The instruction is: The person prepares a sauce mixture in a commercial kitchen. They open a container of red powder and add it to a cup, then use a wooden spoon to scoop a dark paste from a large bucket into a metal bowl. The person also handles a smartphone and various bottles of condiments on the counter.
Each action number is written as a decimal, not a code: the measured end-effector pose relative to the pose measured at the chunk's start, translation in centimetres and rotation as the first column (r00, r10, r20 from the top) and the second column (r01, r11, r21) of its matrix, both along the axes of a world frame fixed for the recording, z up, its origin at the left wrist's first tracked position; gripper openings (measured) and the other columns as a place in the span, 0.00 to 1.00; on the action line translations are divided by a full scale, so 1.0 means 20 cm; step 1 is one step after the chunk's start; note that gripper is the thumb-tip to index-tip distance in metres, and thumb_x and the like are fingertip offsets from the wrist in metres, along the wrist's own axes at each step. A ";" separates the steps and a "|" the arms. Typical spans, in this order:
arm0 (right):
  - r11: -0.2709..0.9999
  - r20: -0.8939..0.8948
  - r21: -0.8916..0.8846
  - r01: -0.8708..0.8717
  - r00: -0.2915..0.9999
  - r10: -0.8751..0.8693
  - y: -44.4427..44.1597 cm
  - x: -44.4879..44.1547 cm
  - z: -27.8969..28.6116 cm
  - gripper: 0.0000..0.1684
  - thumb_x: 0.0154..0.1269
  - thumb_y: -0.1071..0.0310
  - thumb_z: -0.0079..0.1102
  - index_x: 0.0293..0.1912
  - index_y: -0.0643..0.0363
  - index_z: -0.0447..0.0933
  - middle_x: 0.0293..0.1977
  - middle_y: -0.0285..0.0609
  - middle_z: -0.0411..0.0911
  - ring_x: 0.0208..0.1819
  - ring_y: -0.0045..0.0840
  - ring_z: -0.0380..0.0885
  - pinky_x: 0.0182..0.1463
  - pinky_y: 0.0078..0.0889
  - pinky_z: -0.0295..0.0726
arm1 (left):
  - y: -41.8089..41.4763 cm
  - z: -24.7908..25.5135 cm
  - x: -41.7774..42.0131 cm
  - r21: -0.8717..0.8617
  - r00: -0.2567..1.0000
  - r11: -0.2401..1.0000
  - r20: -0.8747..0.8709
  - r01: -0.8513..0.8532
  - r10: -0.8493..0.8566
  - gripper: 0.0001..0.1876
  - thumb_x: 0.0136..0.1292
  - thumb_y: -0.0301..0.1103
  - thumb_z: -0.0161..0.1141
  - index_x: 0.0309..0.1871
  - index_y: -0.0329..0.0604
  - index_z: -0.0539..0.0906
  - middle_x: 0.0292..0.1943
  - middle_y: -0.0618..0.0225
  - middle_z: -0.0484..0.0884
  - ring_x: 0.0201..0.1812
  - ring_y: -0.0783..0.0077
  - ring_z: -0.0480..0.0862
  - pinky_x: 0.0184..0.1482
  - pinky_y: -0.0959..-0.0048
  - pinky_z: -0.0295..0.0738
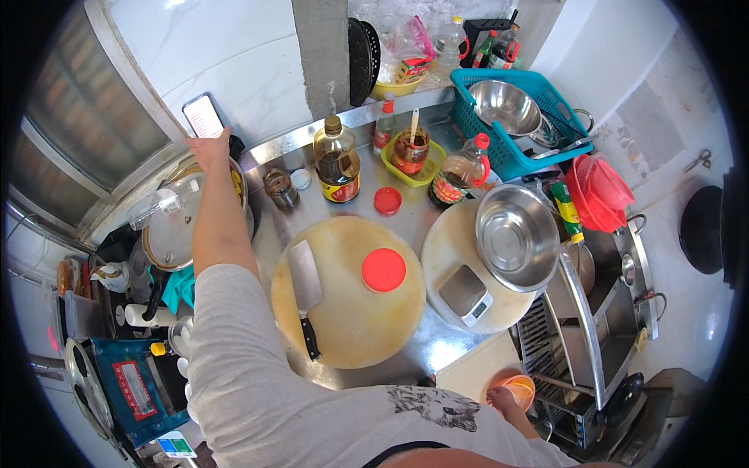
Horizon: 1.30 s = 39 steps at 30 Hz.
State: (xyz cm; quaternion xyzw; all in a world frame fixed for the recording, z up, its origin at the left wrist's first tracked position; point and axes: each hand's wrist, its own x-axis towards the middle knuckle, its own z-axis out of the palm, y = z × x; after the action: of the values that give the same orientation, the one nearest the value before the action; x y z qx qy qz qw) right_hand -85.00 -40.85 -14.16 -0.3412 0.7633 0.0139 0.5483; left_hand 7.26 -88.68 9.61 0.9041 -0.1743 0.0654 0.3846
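My left hand (209, 153) reaches to the far left, its thumb and fingers around the lower end of a smartphone (203, 116) with a lit screen, by the tiled wall. Low on the right, my right hand (504, 400) is beside an orange plastic bowl (522, 386); whether it grips the rim cannot be told. Before me lies a round cutting board (345, 327) bearing a cleaver (306, 278) and a red-lidded container (384, 270). On a second round board (447, 240) rest a digital kitchen scale (465, 292) and a steel bowl (515, 237).
Behind the boards stand a dark sauce bottle (337, 161), an uncapped jar (281, 189), a red lid (387, 200) and a yellow basket (430, 169) holding a sauce jar. A teal basket (497, 158) holds steel bowls. A lidded pot (169, 234) is left, a sink (603, 339) right.
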 end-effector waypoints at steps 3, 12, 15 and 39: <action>0.999 0.000 -0.009 0.052 0.999 -0.052 -0.01 0.07 0.06 0.16 0.64 0.64 0.58 0.44 0.67 0.82 0.30 0.44 0.83 0.29 0.25 0.82 0.35 0.29 0.83 | 0.01 0.02 0.00 -0.027 1.000 1.000 0.002 0.013 -0.013 0.61 0.40 0.59 0.78 0.69 0.26 0.57 0.64 0.38 0.69 0.66 0.45 0.71 0.68 0.57 0.68; 0.999 0.015 -0.046 0.004 1.000 -0.003 -0.05 0.03 0.06 0.15 0.66 0.64 0.57 0.44 0.66 0.82 0.29 0.44 0.83 0.28 0.25 0.81 0.34 0.29 0.82 | 0.05 0.11 -0.11 0.021 0.993 0.999 0.113 -0.028 0.026 0.65 0.43 0.61 0.74 0.75 0.28 0.50 0.69 0.43 0.66 0.69 0.47 0.68 0.70 0.56 0.65; 0.998 0.022 -0.063 0.014 1.000 -0.013 -0.06 0.03 0.08 0.15 0.66 0.63 0.56 0.43 0.67 0.81 0.29 0.45 0.83 0.28 0.25 0.82 0.34 0.28 0.82 | 0.11 0.24 -0.17 0.082 0.992 0.995 0.115 -0.056 0.047 0.63 0.46 0.62 0.72 0.76 0.31 0.50 0.69 0.48 0.67 0.70 0.49 0.66 0.70 0.54 0.63; 0.925 0.178 -0.253 -0.284 0.926 0.333 -0.34 -0.97 -0.48 0.03 0.65 0.71 0.52 0.34 0.58 0.74 0.21 0.42 0.75 0.18 0.26 0.73 0.19 0.30 0.71 | 1.76 0.90 -2.03 0.534 0.650 0.537 -0.031 0.653 -0.760 0.19 0.68 0.49 0.58 0.42 0.42 0.88 0.36 0.48 0.86 0.38 0.46 0.85 0.43 0.56 0.79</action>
State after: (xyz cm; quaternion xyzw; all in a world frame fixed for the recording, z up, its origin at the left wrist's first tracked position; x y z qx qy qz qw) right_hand -104.36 -47.65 -23.79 -0.5163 0.6317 -0.0228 0.5778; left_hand -33.31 -53.41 27.64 0.8091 -0.5752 -0.0510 0.1092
